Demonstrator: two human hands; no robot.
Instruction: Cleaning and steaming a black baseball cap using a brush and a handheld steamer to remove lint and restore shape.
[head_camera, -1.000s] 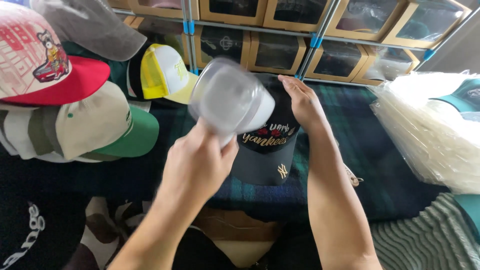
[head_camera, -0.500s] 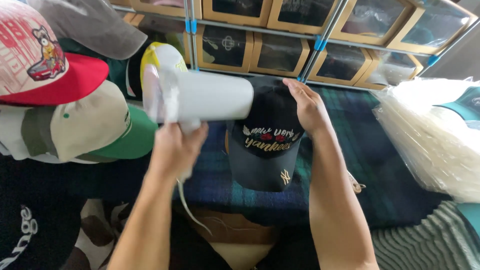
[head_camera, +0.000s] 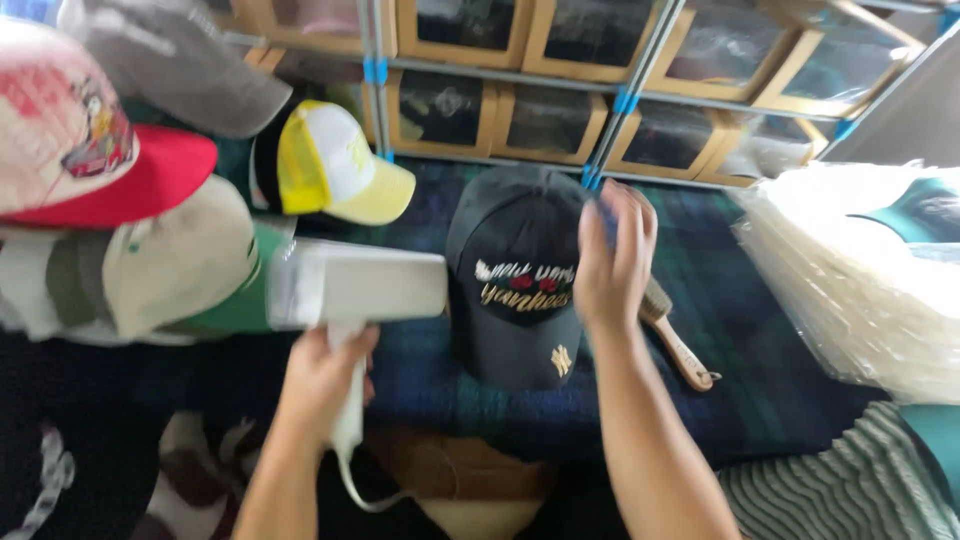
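Since a moment ago, my left hand (head_camera: 322, 375) has lowered the white handheld lint roller (head_camera: 355, 287) left of the dark embroidered baseball cap (head_camera: 520, 275), gripping its handle; my right hand (head_camera: 612, 262), fingers loose, rests against the cap's right side.

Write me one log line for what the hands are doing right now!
left hand: holds white lint roller | right hand: on dark cap | wooden brush: beside cap, on plaid cloth

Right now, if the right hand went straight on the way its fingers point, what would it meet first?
Probably the blue clip on the metal shelf rail just above the right hand, then the boxes behind; depth is unclear.
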